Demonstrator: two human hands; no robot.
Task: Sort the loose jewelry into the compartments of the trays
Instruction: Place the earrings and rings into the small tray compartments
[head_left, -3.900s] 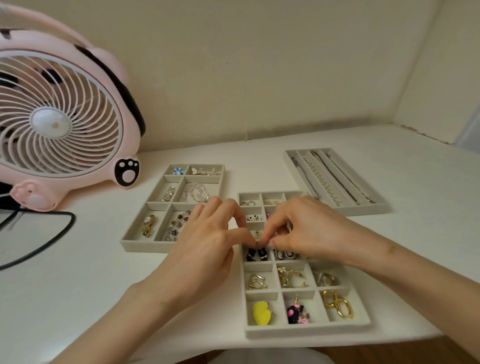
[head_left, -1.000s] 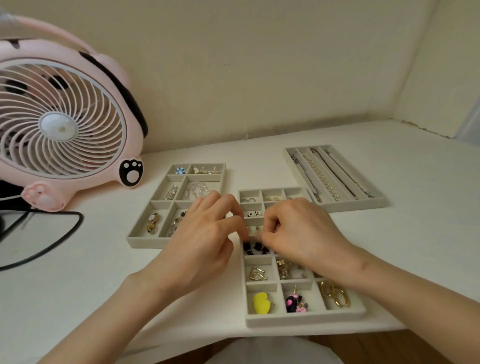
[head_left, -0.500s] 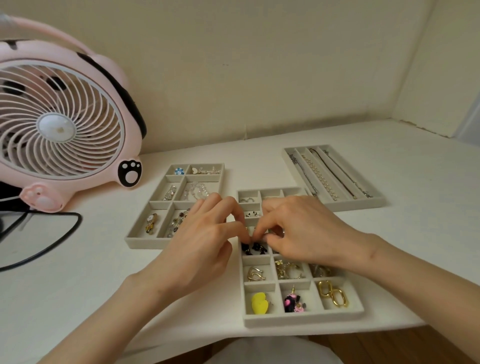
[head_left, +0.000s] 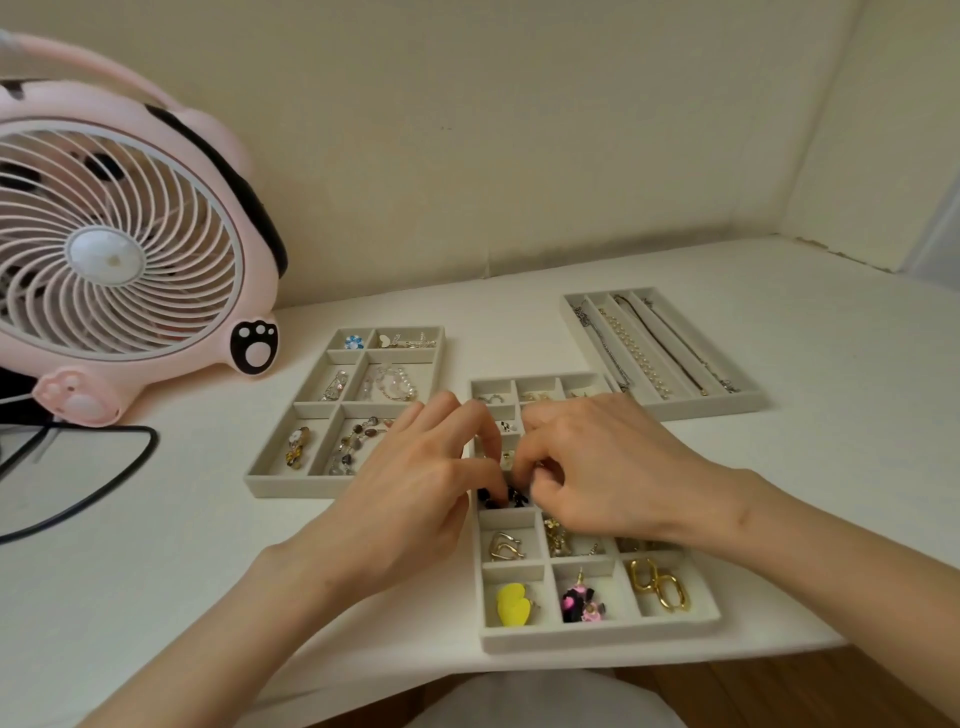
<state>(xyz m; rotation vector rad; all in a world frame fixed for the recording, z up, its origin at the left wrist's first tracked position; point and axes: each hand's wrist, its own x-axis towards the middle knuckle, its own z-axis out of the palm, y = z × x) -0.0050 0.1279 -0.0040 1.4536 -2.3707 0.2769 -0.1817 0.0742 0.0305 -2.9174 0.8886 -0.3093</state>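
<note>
Your left hand (head_left: 415, 493) and right hand (head_left: 597, 467) curl over the black earrings (head_left: 517, 499) in the tray (head_left: 597, 636), probably mid-placement; their grip I cannot tell. Next, let go only inside one compartment.

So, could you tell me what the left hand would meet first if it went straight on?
Probably the right hand, just ahead of the left hand over the middle tray; depth is unclear.

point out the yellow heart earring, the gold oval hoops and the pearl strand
yellow heart-shaped earring (head_left: 513, 603): head view, middle of the heart.
gold oval hoop earrings (head_left: 657, 584): head view, where the two hoops meet.
white pearl strand (head_left: 634, 353): head view, midway along the beads.
</note>
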